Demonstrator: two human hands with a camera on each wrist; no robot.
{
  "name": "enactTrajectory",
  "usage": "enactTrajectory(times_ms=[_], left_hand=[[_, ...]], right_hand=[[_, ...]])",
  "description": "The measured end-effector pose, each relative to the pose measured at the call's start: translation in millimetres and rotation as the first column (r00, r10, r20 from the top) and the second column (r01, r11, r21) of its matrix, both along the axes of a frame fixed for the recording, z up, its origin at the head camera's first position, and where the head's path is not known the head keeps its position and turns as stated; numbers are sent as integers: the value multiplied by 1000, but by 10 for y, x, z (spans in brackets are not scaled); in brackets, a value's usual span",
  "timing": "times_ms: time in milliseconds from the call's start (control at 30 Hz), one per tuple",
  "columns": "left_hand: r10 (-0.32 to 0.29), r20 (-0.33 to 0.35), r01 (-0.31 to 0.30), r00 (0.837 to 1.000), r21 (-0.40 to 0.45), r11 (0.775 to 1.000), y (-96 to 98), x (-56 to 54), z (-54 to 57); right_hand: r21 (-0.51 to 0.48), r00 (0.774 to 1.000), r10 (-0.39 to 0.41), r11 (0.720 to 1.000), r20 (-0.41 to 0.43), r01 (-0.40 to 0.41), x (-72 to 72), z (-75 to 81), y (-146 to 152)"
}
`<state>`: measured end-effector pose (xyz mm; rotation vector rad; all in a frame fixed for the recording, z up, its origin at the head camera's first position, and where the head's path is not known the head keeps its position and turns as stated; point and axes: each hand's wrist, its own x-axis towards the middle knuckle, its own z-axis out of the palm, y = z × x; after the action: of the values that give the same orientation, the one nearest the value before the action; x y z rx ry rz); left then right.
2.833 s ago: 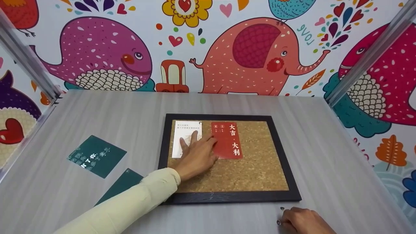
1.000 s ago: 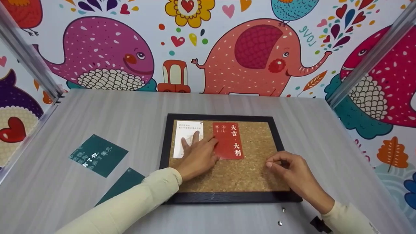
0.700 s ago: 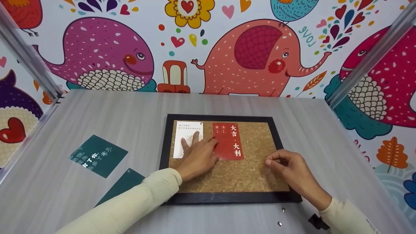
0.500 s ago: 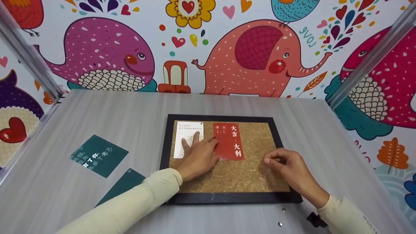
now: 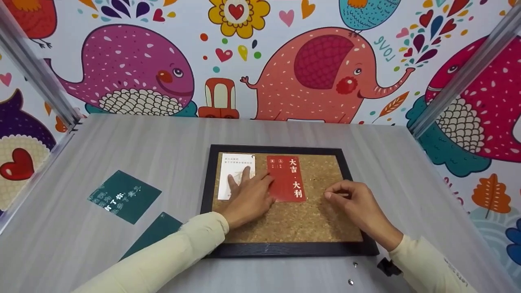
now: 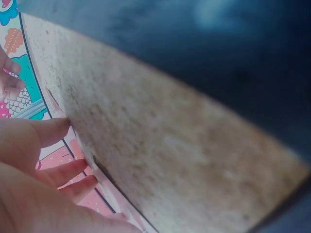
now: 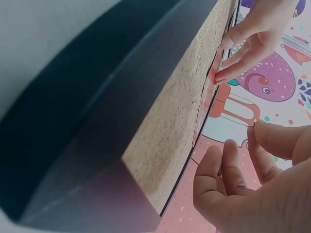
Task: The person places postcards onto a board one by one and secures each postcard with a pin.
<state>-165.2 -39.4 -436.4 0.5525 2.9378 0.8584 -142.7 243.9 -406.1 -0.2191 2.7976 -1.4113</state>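
A black-framed cork board [image 5: 285,226] lies on the table. On its upper part are a white card [image 5: 226,181] and, to the right, a red card [image 5: 285,185] with white characters. My left hand [image 5: 246,199] presses down with fingers spread, reaching over the white card and the red card's left edge. Over the board's right side, my right hand [image 5: 358,205] pinches a thumbtack [image 7: 254,124] between thumb and index finger; only a tiny dark tip of it shows in the right wrist view. In that view the other fingers are loosely bent.
Two loose thumbtacks, one upper [image 5: 355,265] and one lower [image 5: 351,281], lie on the table [image 5: 281,276] below the board's right corner. Left of the board lie two green cards, one whole [image 5: 126,197] and one [image 5: 156,232] partly under the left sleeve. A patterned wall stands behind.
From beside the loose thumbtacks, my right hand has come up over the board, then drifted slightly left and away from me toward the red card. My left hand stays in place.
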Motion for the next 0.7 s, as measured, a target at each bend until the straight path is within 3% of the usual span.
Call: enactTrajectory(times_ms=[700], left_hand=[[15,10,-15,1000,-14,1000,11,13,3]], right_hand=[[-4,1000,-5,1000,15,5,-296,-58,-84]])
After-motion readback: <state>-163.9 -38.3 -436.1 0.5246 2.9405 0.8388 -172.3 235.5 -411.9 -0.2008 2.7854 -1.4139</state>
